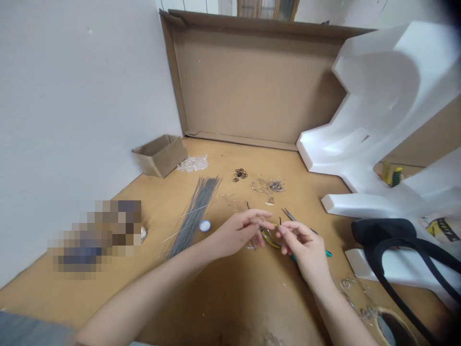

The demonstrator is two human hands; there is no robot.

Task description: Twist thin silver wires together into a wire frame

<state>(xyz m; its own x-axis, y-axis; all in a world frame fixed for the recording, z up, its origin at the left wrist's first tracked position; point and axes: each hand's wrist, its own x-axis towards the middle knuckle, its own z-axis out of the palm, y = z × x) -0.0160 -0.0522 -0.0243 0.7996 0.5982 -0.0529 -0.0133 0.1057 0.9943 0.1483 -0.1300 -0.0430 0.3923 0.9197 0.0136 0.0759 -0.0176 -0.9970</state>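
Observation:
My right hand (304, 245) pinches a short, dark, thin piece (280, 221), like a bit of wire, upright between thumb and fingertips. Close to its left, my left hand (245, 233) has its fingers stretched out and apart, reaching toward the right fingertips. Whether they touch the piece is unclear. Below and between both hands show the yellow handles of a tool (268, 239), partly hidden. Pliers (288, 214) with teal handles lie under my right hand, jaws pointing away. Another small dark piece (248, 205) shows just beyond my left hand.
Grey wire rods (194, 216) lie left of my hands, with a small blue-rimmed white cap (205, 226) beside them. Farther back are black rings (239, 174), a metal-bits heap (276, 185), clear beads (193, 163) and a cardboard box (160, 156). White foam (378, 96) and a black strap (383, 233) stand right.

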